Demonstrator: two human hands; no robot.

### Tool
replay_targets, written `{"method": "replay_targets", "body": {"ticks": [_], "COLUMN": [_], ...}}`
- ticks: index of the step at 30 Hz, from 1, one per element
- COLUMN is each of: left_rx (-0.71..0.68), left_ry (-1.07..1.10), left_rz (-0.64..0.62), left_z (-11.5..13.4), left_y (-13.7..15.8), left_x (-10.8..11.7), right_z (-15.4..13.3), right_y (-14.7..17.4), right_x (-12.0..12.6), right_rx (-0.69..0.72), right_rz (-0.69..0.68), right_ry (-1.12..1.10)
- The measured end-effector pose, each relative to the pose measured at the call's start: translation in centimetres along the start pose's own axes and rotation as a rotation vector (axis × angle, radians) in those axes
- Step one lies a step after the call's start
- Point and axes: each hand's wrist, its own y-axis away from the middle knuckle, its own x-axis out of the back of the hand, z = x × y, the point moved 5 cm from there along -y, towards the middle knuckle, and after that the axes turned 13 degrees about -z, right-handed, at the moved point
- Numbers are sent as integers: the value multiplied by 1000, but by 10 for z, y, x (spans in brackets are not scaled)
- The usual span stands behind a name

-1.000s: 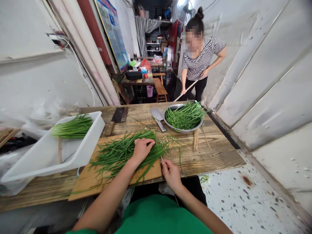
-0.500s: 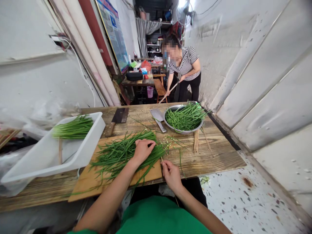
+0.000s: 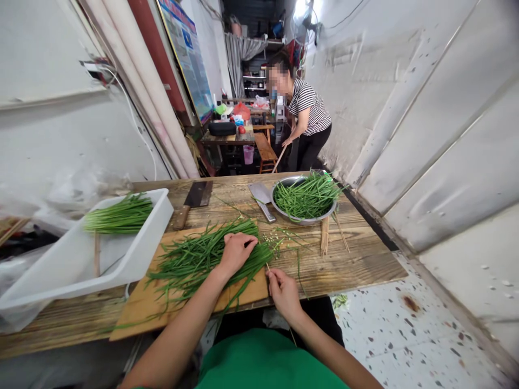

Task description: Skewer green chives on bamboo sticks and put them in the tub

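Loose pile of garlic chives [image 3: 203, 256] lay across the middle of the wooden cutting board [image 3: 141, 302], which sat at the bench's near edge, stalks running roughly left-low to right-high. Left hand [image 3: 235, 251] rested palm-down on the right end of the pile, fingers curled over the stalks and pressing them to the board. Right hand [image 3: 284, 292] sat just off the board's near right corner, fingers pinched shut on a thin bamboo skewer [image 3: 270, 272] whose tip pointed toward the chive ends. Judgement: the step in hand looked like threading chives on the skewer; doing it well would need the stalk ends held flat and even under the left hand, and the skewer fed level, square to the stalks, so it passes through rather than splitting them. Small chive scraps [image 3: 275, 237] lay scattered on the bench just beyond the board. More skewers [image 3: 324, 237] lay toward the bench's right side, near a steel bowl [image 3: 284, 208] of chives at the far right. A cleaver [image 3: 261, 197] lay beside the bowl, a second cleaver [image 3: 192, 200] further left. A white tray [image 3: 81, 265] with a neat chive bundle [image 3: 119, 216] overhung the left end. Beyond the bench, another person [image 3: 304, 121] bent over a long handle
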Motion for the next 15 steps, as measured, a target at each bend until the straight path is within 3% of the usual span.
{"method": "replay_targets", "body": {"ticks": [5, 10, 15], "left_rx": [-31, -152, -61], "left_ry": [-19, -64, -129], "left_rz": [16, -109, 31], "left_z": [2, 12, -5], "left_y": [4, 17, 11], "left_x": [-2, 4, 29], "right_z": [1, 2, 3], "right_y": [-1, 3, 5], "right_x": [0, -1, -2], "right_rx": [7, 16, 22], "right_rz": [6, 3, -2], "right_ry": [7, 13, 11]}}
